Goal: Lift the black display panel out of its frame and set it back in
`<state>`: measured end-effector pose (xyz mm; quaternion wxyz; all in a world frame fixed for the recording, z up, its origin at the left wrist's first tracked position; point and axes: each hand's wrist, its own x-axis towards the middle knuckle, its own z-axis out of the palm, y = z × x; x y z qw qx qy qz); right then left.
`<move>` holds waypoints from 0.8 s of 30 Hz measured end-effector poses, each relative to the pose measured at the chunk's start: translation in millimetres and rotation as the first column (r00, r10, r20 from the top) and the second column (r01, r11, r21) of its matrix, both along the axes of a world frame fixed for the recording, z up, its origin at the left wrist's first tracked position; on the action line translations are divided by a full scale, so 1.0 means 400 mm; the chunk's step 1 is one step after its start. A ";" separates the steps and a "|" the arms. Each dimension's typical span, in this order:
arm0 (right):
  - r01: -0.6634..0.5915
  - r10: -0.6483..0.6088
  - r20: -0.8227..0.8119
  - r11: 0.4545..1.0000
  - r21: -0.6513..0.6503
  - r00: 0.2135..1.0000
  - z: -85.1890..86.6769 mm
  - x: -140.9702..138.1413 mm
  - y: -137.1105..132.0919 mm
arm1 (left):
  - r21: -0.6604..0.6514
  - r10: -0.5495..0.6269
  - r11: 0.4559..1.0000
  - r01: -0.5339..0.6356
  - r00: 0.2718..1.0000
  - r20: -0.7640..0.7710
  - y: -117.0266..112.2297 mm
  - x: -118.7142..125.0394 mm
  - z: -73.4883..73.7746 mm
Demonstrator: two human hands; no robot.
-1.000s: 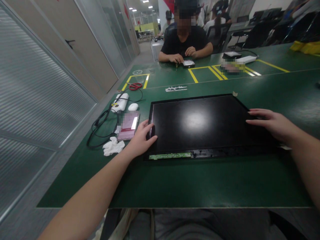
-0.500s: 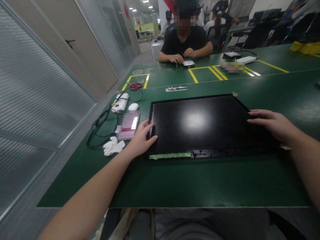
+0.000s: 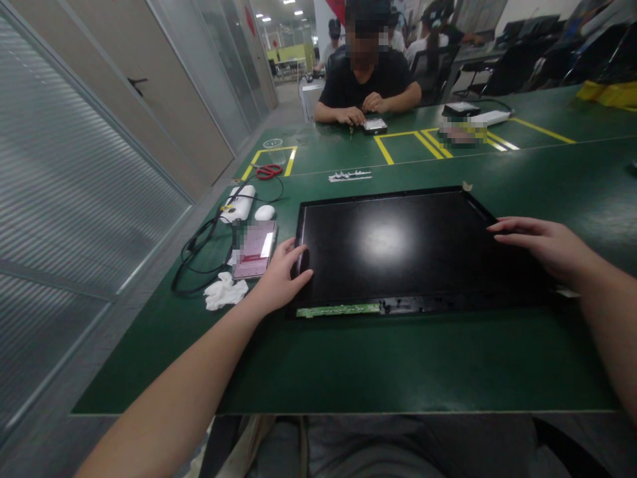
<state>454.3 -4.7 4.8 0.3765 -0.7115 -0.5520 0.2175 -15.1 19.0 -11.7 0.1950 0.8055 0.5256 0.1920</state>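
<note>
Right hand (image 3: 555, 249) shifts slightly at right edge of black screen (image 3: 398, 259), can't tell if gripping; left hand (image 3: 283, 280) grasps left edge.

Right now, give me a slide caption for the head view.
Left hand and right hand at opposite sides of a black display panel, green circuit board along its near-left edge.

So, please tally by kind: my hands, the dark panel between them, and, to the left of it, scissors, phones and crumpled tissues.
Left hand and right hand: 2
Dark panel: 1
Scissors: 1
Phone: 1
Crumpled tissue: 1
Total: 6
</note>
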 end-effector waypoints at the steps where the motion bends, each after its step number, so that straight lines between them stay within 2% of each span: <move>1: 0.007 -0.007 -0.021 1.000 -0.006 1.000 0.004 -0.004 -0.003 | -0.001 0.000 1.000 0.000 1.000 0.000 0.000 0.000 0.000; 4: 0.070 -0.072 -0.040 0.996 -0.056 0.997 0.021 -0.015 -0.011 | -0.011 0.007 1.000 -0.007 1.000 -0.013 -0.001 -0.001 0.000; 7: 0.111 -0.107 0.044 0.988 -0.105 0.993 0.028 -0.011 -0.013 | 0.009 0.002 1.000 -0.001 1.000 -0.030 -0.004 0.000 0.000; 11: 0.034 -0.020 0.187 0.997 -0.072 0.982 0.017 0.009 -0.007 | 0.040 -0.001 0.999 0.003 0.999 -0.054 -0.011 0.003 0.005; 14: -0.004 0.015 0.217 0.999 -0.051 0.976 0.014 0.011 -0.005 | 0.104 -0.028 0.994 0.035 0.997 -0.068 -0.021 0.007 0.018; 18: 0.016 0.002 0.240 0.997 -0.076 0.971 0.019 0.002 -0.006 | 0.140 -0.192 0.970 0.201 0.979 -0.074 -0.039 0.012 0.043; 21: -0.031 0.047 0.262 0.997 -0.065 0.964 0.020 0.002 -0.005 | 0.100 -0.355 0.927 0.361 0.932 -0.067 -0.046 0.014 0.054; 24: -0.068 0.078 0.273 0.997 -0.046 0.959 0.015 0.007 -0.002 | 0.040 -0.429 0.901 0.431 0.902 -0.052 -0.046 0.014 0.056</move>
